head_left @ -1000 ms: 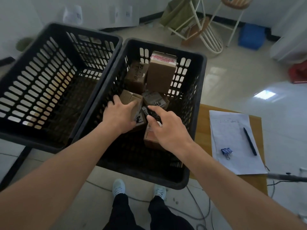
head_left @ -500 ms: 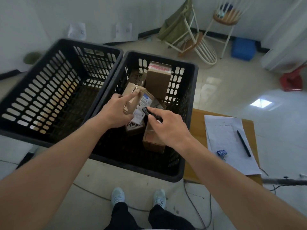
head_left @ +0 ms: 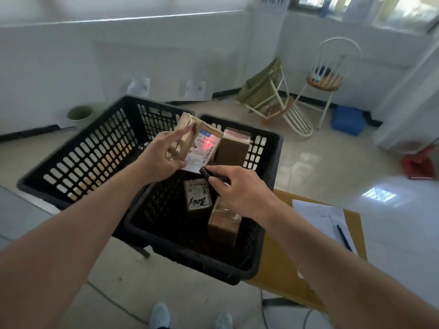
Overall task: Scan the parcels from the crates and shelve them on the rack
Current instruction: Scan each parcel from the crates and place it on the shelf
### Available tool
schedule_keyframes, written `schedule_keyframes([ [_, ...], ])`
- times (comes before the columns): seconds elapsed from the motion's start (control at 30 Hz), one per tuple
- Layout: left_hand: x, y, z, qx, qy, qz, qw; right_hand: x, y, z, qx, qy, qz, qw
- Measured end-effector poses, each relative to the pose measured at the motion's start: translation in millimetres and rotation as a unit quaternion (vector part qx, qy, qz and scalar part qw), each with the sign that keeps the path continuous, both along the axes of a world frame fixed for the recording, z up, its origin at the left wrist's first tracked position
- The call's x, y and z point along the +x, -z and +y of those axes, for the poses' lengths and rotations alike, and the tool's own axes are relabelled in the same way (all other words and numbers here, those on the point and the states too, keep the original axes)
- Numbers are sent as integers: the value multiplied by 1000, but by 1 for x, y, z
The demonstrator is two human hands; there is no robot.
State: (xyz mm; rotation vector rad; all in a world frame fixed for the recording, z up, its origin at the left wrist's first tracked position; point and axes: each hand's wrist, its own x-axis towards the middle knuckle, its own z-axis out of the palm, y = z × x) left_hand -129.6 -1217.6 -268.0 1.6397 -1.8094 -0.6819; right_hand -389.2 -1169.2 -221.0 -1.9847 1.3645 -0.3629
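Left hand (head_left: 161, 160) grips the small brown cardboard parcel (head_left: 198, 141) upright, label facing the black handheld scanner (head_left: 209, 173) pinched in the right hand (head_left: 240, 193); lifted higher now, a red beam on it.

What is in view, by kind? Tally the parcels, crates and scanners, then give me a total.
Parcels: 4, one held in the left hand, three in the nearer crate
Crates: 2
Scanner: 1, in the right hand
Total: 7
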Motion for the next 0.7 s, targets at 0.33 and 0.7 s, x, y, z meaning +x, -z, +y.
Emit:
schedule_keyframes([
  [0.33,7,-31,-2,-30,16,-32,999,1,-24,3,-30,-41,20,999],
  [0.7,35,-68,15,59,17,157,986,47,-18,-9,-121,131,-144,973],
])
